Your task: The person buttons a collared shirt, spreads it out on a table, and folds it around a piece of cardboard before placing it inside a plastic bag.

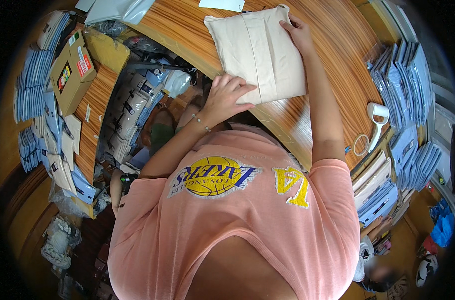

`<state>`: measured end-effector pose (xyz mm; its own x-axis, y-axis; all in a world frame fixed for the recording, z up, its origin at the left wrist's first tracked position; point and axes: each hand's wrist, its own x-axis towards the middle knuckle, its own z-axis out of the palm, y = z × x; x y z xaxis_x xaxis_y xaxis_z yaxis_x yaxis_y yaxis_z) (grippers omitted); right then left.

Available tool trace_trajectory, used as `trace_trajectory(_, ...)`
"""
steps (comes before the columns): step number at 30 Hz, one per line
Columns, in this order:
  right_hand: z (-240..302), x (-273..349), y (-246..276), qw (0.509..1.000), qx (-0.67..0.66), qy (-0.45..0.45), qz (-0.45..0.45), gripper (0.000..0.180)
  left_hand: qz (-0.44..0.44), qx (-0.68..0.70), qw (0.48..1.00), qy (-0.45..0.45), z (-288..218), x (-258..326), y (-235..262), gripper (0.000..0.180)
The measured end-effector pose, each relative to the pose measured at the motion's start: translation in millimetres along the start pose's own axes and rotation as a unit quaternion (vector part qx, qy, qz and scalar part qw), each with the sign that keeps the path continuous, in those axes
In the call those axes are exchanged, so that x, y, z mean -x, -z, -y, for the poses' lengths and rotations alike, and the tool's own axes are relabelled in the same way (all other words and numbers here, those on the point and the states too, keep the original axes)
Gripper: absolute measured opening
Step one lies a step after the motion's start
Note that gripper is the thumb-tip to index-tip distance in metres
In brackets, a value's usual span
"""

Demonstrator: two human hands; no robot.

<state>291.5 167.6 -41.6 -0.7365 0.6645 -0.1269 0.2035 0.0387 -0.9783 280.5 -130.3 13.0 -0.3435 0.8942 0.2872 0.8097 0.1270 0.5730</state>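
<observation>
The folded cream cloth bag point(257, 50) lies flat on the wooden desk point(332, 40), with its near edge close to the desk's curved front rim. The person's left hand point(226, 95) rests at the bag's near left corner, fingers spread and laid on the fabric, gripping nothing. The right hand point(298, 31) presses the bag's far right corner, fingers flat and slightly apart, likewise clamped on nothing.

The main risk appears to be the fold coming undone: both hands only press down, so if either lifts unevenly the layers could spring open or shift out of line. Since the bag's near edge sits just beside the desk's rim, a push toward the person could slide it off into the cluttered gap below, among the stacked packets point(127, 120) left of the bag.

To the right of the bag, well apart, a white tape dispenser point(377, 122) and a loose tape ring point(360, 145) lie beside rows of blue packaged items point(402, 80); a wide sweep of the right forearm could knock them. A cardboard box point(71, 70) stands far left of the bag, out of reach of trouble.
</observation>
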Motion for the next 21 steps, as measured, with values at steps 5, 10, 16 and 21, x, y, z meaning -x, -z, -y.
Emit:
trace_trajectory(5,3.3,2.0,0.0,1.000,-0.013,-0.010,-0.007,0.048,-0.037,-0.007,0.999,-0.016,4.4,8.9,-19.9,0.015)
trace_trajectory(10,8.5,4.8,-2.0,1.000,0.015,0.003,-0.011,0.046,-0.049,0.044,0.998,0.005,1.4,11.8,-21.2,0.011)
trace_trajectory(16,2.9,2.0,3.5,1.000,0.002,-0.007,0.013,0.046,0.283,0.260,0.922,0.039,6.5,24.7,35.8,0.015)
trace_trajectory(21,22.2,1.1,-3.7,0.980,0.165,0.109,-0.037,0.038,-0.140,0.371,0.873,0.285,44.8,-17.7,20.2,0.023)
